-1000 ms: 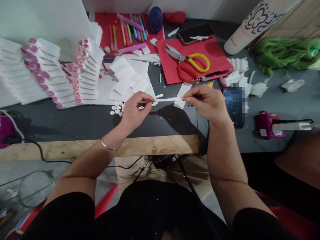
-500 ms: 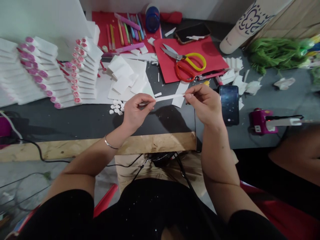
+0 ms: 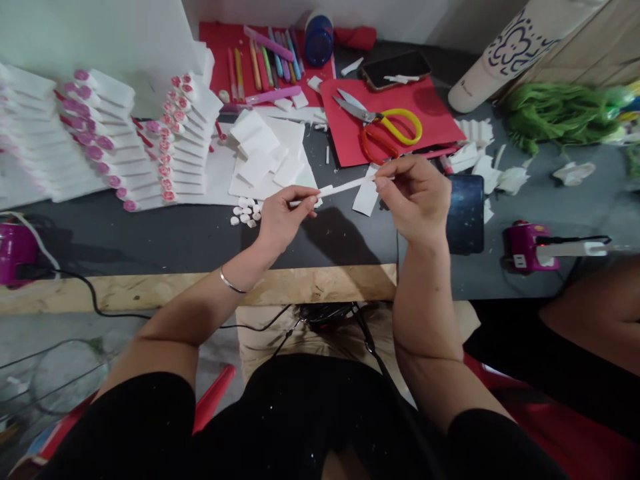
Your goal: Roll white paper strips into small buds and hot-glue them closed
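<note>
A narrow white strip (image 3: 350,185) stretches between my two hands above the dark tabletop. My left hand (image 3: 286,215) pinches its left end between thumb and fingers. At the other end, my right hand (image 3: 414,193) has the tip between thumb and forefinger. Beneath the right part of the strip lies a flat white paper piece (image 3: 366,197). Small white rounded pieces (image 3: 245,212) are grouped beside my left hand. Beyond it, white paper squares (image 3: 257,148) are piled loosely. Scissors (image 3: 380,125) with yellow and orange handles rest on red paper (image 3: 345,147).
Rows of white rolls with pink ends (image 3: 170,147) stand at the left. Coloured pens (image 3: 265,63), a blue jar (image 3: 319,40) and a phone (image 3: 395,69) are at the back. To the right are a second phone (image 3: 466,215), a tumbler (image 3: 495,67), a purple socket block (image 3: 531,248) and another person's arm (image 3: 600,293).
The whole view has shifted, so the table things sit farther right. The strip now slopes more, with its right end higher. Both hands still pinch it.
</note>
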Action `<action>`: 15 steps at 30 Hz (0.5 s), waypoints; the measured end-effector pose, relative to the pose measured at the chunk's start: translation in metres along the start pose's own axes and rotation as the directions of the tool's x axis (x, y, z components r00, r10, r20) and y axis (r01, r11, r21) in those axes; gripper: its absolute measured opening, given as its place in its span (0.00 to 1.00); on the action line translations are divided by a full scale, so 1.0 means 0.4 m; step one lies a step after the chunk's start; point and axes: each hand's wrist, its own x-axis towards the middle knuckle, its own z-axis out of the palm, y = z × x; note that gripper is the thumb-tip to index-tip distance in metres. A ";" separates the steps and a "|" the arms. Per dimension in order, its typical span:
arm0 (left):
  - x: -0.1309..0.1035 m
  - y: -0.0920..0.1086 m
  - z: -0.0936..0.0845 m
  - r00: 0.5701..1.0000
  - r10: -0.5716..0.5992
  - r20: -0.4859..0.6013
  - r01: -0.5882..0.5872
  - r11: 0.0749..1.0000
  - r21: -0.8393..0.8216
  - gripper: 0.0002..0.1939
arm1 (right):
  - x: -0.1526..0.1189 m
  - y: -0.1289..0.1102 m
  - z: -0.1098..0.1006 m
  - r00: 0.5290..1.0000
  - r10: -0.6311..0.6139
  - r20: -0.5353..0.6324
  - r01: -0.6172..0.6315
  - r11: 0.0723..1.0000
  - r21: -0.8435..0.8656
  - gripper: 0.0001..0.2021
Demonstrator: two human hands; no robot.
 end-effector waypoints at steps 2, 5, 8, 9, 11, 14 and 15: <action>0.002 0.001 0.002 1.000 -0.015 -0.025 0.014 1.000 -0.026 0.03 | 0.010 0.013 0.011 1.000 0.004 0.005 -0.004 1.000 0.018 0.12; 0.006 -0.001 0.008 0.996 -0.041 -0.083 0.031 0.992 -0.123 0.05 | 0.018 0.040 0.055 0.996 0.052 0.075 -0.060 0.992 0.113 0.17; 0.007 -0.006 0.015 0.995 -0.035 -0.099 0.013 0.976 -0.218 0.11 | 0.005 0.055 0.124 0.974 0.111 0.196 -0.173 0.926 0.335 0.24; 0.006 -0.008 0.016 0.996 -0.020 -0.092 -0.002 0.972 -0.234 0.13 | -0.003 0.055 0.147 0.964 0.122 0.234 -0.211 0.889 0.406 0.25; 0.003 -0.012 0.019 0.997 0.021 -0.070 -0.037 0.971 -0.237 0.16 | -0.017 0.048 0.183 0.950 0.141 0.277 -0.267 0.828 0.493 0.25; -0.002 -0.012 0.021 0.996 0.080 -0.039 -0.086 0.979 -0.186 0.18 | -0.029 0.031 0.205 0.951 0.178 0.252 -0.287 0.810 0.511 0.24; -0.004 -0.011 0.021 0.995 0.100 -0.030 -0.103 0.981 -0.164 0.18 | -0.030 0.026 0.205 0.953 0.188 0.239 -0.287 0.816 0.502 0.24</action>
